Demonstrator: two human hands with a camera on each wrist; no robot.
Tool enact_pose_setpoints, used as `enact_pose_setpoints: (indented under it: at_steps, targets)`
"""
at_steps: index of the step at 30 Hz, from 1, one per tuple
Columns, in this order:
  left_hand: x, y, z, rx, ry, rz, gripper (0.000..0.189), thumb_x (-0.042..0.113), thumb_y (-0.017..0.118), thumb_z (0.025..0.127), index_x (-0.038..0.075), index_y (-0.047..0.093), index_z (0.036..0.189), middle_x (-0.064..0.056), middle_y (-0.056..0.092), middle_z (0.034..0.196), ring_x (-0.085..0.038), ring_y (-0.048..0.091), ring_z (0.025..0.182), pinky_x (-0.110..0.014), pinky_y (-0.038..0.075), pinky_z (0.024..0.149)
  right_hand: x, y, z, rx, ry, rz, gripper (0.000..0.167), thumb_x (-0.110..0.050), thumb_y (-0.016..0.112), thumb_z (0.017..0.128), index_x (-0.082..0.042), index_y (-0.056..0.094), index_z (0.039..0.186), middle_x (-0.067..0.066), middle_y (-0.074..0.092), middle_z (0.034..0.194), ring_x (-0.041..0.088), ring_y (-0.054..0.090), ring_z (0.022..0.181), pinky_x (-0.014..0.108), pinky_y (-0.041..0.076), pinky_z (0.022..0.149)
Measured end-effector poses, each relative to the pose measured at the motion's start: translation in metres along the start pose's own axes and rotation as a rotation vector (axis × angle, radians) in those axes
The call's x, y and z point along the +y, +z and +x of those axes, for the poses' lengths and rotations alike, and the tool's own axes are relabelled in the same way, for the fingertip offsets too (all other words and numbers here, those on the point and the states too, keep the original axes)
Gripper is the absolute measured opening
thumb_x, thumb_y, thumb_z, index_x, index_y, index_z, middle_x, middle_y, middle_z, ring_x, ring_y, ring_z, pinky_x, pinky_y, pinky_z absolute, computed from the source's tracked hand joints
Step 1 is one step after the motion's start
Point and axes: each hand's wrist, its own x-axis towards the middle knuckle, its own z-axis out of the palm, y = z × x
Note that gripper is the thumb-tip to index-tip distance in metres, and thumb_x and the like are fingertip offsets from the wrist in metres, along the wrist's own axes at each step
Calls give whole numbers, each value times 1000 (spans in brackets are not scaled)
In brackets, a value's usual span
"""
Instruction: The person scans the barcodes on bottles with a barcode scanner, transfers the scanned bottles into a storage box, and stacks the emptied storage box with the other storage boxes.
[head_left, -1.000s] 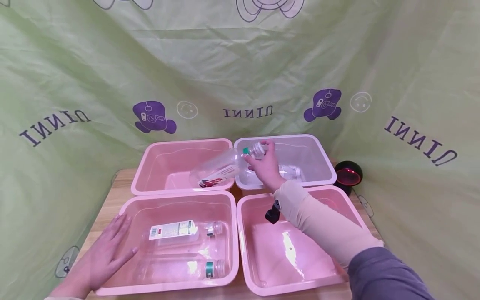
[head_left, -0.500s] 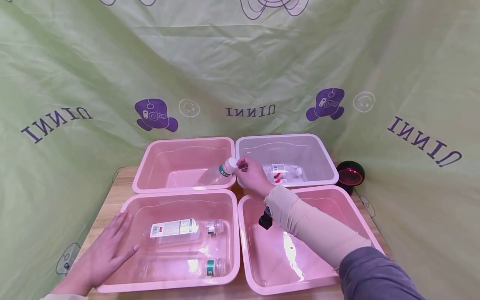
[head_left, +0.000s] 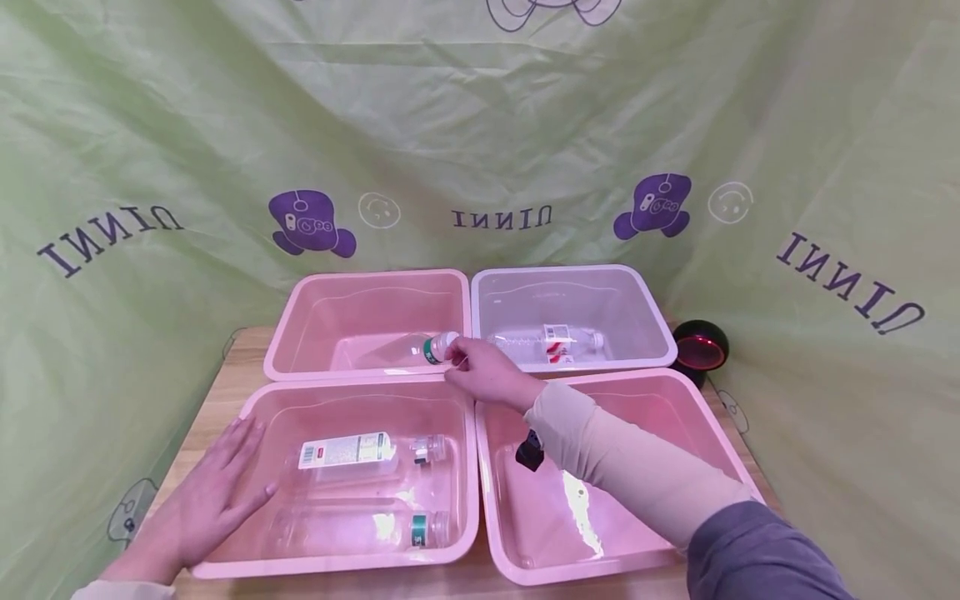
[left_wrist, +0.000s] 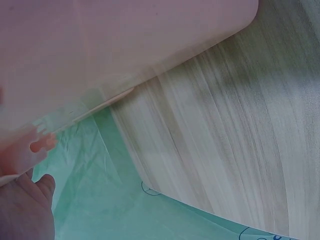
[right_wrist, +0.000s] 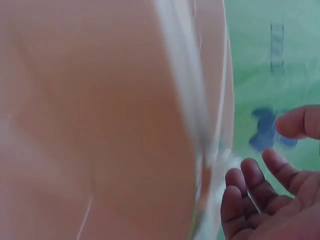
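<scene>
My right hand (head_left: 487,373) is over the near rim of the far left pink basin (head_left: 360,310), beside the cap of a clear plastic bottle (head_left: 405,352) with a green neck band that lies in it. In the right wrist view the right hand's fingers (right_wrist: 252,175) are loosely bent, thumb apart, with nothing pinched. My left hand (head_left: 202,500) rests, fingers straight, on the left rim of the near left pink basin (head_left: 352,392). That basin contains a white-labelled clear bottle (head_left: 348,451) and another clear bottle (head_left: 337,529) with a green neck band.
A lavender basin (head_left: 555,292) at the far right holds a clear bottle (head_left: 558,343) with a red and white label. The near right pink basin (head_left: 540,508) sits under my right forearm. A black round device (head_left: 700,346) stands behind it on the wooden table (head_left: 247,354).
My right hand has carried the bottle left from above the lavender basin and lowered it into the far left basin, where its fingers have come off the cap. The left hand stays put.
</scene>
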Motion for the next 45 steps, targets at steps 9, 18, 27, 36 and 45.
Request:
enact_pose_setpoints:
  at_steps: [9, 18, 27, 36, 45]
  targets:
    - [1, 0, 3, -7, -2, 1, 79, 31, 70, 95, -7, 36, 156, -23, 27, 166, -16, 3, 157, -16, -2, 119, -37, 42, -16, -343, -236, -212, 9, -12, 70, 92, -9, 71, 100, -9, 62, 82, 3, 57, 77, 16, 47, 73]
    - [-4, -4, 7, -12, 8, 4, 79, 31, 69, 96, -9, 36, 155, -23, 23, 167, -19, 2, 157, -18, -2, 120, -63, 80, -23, -592, -242, -397, 13, -25, 74, 90, -16, 65, 92, -12, 57, 76, 4, 54, 72, 15, 42, 65]
    - [-3, -5, 1, -17, -13, -2, 81, 30, 70, 95, -7, 33, 157, -24, 26, 166, -17, 3, 157, -15, -2, 118, -90, 100, -8, -696, -281, -637, 32, -31, 76, 90, -18, 52, 75, -9, 47, 66, 6, 45, 63, 18, 36, 57]
    - [-2, -4, -2, -13, -22, -10, 83, 29, 71, 95, -7, 32, 158, -24, 24, 167, -24, 7, 158, -16, -3, 119, -105, 146, 6, -648, -265, -624, 23, -36, 75, 88, -23, 58, 81, -15, 54, 71, 2, 51, 66, 14, 39, 59]
    - [1, -1, 0, -27, -43, -13, 84, 31, 71, 94, -2, 30, 160, -22, 24, 167, -16, 3, 157, -18, -4, 120, -76, 175, 0, -726, -169, -670, 32, -46, 80, 84, -22, 59, 79, -14, 53, 68, 3, 51, 62, 16, 41, 56]
